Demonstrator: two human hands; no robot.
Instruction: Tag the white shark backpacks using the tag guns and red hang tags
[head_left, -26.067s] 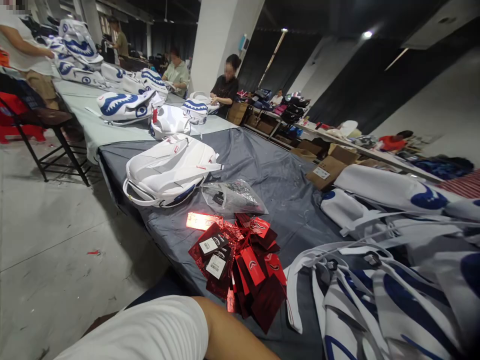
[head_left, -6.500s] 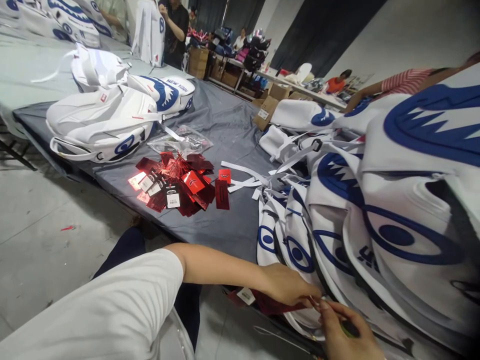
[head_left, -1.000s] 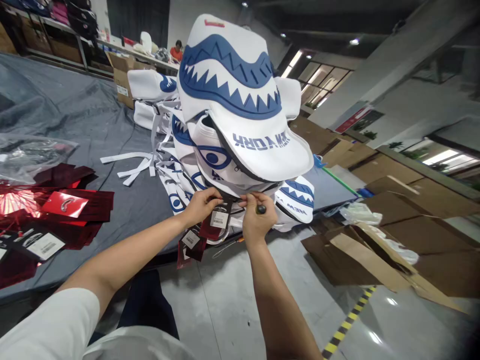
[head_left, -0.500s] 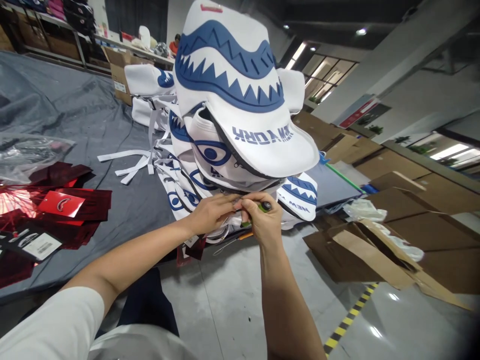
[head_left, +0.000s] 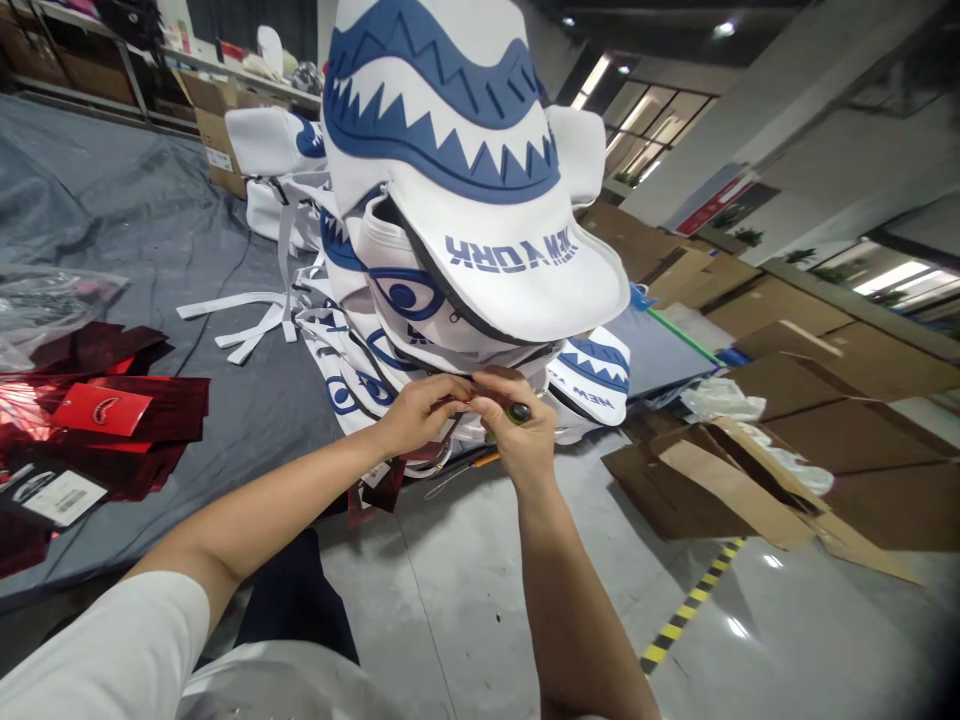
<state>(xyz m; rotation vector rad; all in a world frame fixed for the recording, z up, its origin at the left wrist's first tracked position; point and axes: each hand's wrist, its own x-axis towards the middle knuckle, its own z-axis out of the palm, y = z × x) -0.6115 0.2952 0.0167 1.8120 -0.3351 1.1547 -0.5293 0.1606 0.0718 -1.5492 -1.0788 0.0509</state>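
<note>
A stack of white backpacks with blue shark-teeth patterns, eyes and NEW YORK lettering stands in front of me. Both hands meet at its near side, just under the top flap. My left hand pinches something small and reddish at the fingertips; its kind is hard to make out. My right hand is closed around a small green tool with a black end, most of it hidden by the fingers. Its thumb and forefinger touch my left fingertips. Dark red tags hang below my left hand.
Red hang tags and a black tag with a barcode label lie on the grey-covered table at left, beside a clear plastic bag. Open cardboard boxes stand on the floor at right, near yellow-black tape.
The view has shifted slightly, so the backpacks sit a little higher and further left. My hands stay together at the same spot, with fingers slightly rearranged and a reddish bit now showing between them.
</note>
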